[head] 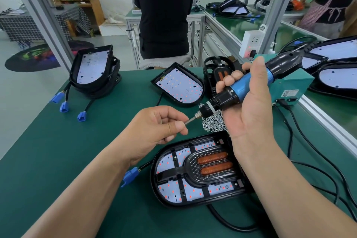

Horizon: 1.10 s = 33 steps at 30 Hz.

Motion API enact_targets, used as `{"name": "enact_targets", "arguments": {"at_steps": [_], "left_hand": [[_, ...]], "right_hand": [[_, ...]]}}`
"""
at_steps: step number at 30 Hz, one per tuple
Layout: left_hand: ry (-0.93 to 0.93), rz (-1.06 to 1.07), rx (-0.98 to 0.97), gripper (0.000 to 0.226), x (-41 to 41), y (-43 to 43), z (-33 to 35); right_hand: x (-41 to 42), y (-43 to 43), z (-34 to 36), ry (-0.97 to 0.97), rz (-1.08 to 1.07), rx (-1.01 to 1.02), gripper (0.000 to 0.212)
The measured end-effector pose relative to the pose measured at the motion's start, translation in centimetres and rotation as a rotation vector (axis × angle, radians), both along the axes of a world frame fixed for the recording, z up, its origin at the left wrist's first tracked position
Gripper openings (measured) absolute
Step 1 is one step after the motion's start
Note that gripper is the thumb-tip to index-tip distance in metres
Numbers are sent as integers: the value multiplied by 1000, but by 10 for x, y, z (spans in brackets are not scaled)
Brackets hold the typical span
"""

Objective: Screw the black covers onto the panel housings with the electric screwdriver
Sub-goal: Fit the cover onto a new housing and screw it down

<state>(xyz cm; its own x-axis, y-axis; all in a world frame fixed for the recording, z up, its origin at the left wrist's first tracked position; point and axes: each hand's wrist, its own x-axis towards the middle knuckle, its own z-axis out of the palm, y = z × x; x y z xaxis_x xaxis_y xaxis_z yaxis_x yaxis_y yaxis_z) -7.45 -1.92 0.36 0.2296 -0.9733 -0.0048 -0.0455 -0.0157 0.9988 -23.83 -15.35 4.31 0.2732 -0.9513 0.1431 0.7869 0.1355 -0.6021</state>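
1. L hand [162, 123] is sitting at the bit end of the electric screwdriver [243, 87]. Thumb [178, 124] and index are pinching the bit tip, and the other fingers are curling loosely underneath.
2. L forearm [87, 189], bare, is angling up toward the screwdriver from its lower left, wrist approx straight.
3. R hand [249, 114] is gripping the screwdriver's blue body, palm facing the cam. Fingertips [228, 80] are wrapping round from the far side, and the thumb is pointing up along the body.
4. R forearm [289, 189], bare, is slanting up from the screwdriver's lower right.
5. Hands aren't touching; the screwdriver's nose is spanning the gap btwn them.
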Motion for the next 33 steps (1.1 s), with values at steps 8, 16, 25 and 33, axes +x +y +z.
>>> {"name": "enact_targets", "arguments": {"at_steps": [8, 16, 25, 33], "left_hand": [[-97, 38, 21, 18, -2, -2, -6], [11, 2, -12, 20, 1, -3, -7], [-130, 27, 210, 30, 8, 1, -5], [-477, -148, 281, 42, 7, 5, 0]], "right_hand": [[0, 0, -5, 78, -29, 70, 34], [-4, -5, -9, 22, -45, 157, 37], [-10, 0, 0, -35, 63, 135, 20], [-5, 32, 12, 87, 365, -92, 10]]}}
